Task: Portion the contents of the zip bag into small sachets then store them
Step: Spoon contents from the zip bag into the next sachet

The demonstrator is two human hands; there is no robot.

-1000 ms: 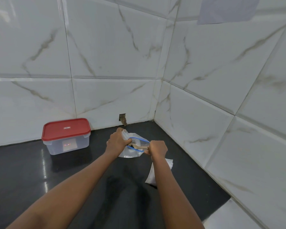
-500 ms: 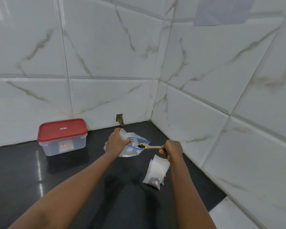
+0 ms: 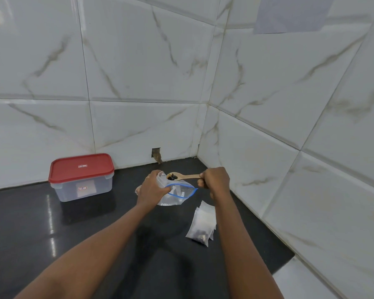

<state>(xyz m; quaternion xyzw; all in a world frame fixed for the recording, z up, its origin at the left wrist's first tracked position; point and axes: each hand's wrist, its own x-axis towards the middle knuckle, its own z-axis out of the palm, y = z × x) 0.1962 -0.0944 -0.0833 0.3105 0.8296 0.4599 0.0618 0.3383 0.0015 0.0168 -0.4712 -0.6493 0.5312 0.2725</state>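
Left hand (image 3: 152, 188) grips the limp, light zip bag (image 3: 177, 194) by its rim while right hand (image 3: 216, 180) pinches a loaded wooden spoon (image 3: 183, 176), easily spilled

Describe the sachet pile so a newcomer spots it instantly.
On the black counter, near the corner of the tiled walls, look just left of the right forearm. The sachets lie flat there; unlike the blue-zipped zip bag held beyond, they are small, cloudy and untouched.
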